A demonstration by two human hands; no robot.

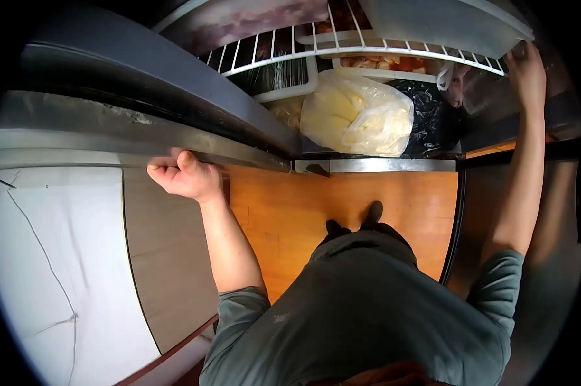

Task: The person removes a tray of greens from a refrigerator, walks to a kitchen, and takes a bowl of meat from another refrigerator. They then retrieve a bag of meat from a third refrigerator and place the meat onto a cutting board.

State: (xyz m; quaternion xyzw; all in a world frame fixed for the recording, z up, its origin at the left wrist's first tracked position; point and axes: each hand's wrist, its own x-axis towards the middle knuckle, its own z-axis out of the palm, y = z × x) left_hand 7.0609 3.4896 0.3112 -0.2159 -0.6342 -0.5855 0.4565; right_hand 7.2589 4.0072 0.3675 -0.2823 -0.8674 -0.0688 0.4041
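My right hand point(527, 74) reaches up to the right end of a white wire shelf point(258, 63), its fingers at the corner of a translucent bin point(432, 26); the fingertips are partly hidden, so its hold is unclear. At the left, my left hand point(186, 177) is beside the metal edge of the fridge door, fingers curled and thumb up; what it holds, if anything, cannot be made out. Below the shelf lies a pale plastic bag point(358, 116) with yellowish contents, next to a black bag point(425, 116).
Food containers stand on and under the shelf, one with reddish pieces point(384, 63). A metal sill point(393, 165) runs along the fridge's bottom. The right door point(490, 212) stands open beside my right arm. Below is the wooden floor point(271, 219) with my feet.
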